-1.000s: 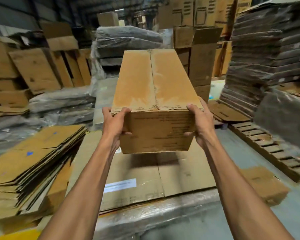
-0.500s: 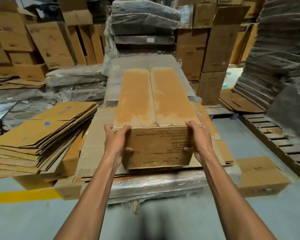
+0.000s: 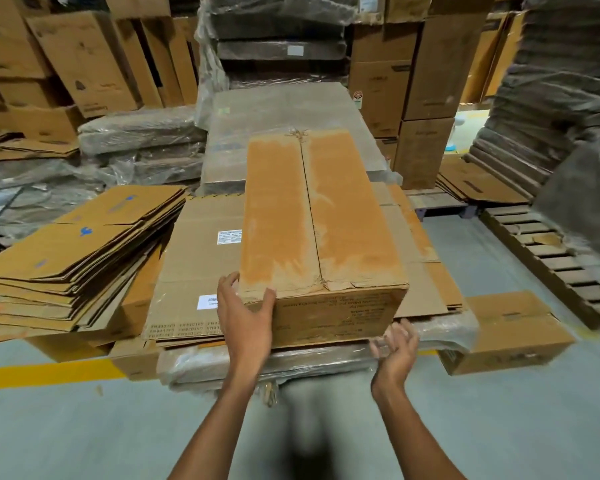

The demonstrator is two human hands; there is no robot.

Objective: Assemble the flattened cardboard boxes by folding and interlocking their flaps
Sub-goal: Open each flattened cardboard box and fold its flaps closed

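A long assembled box lies on a pile of flattened cardboard sheets, its two top flaps closed and meeting along a centre seam that runs away from the viewer. Both flaps are stained a deeper orange than the printed near end face. The pile sits on plastic-wrapped bundles at the edge of a grey floor.

The left hand grips the box's near left corner, thumb on top of the flap and fingers spread against the end face. The right hand is off the box, just below its near right corner, palm turned up and fingers loosely curled around nothing.

Left of the box, a fanned stack of flat boxes carries small blue marks. Right of the box, a small closed carton rests on the floor, with a wooden pallet beyond it. Behind the box stand more wrapped bundles and upright cartons. A yellow line crosses the floor to the box's left.
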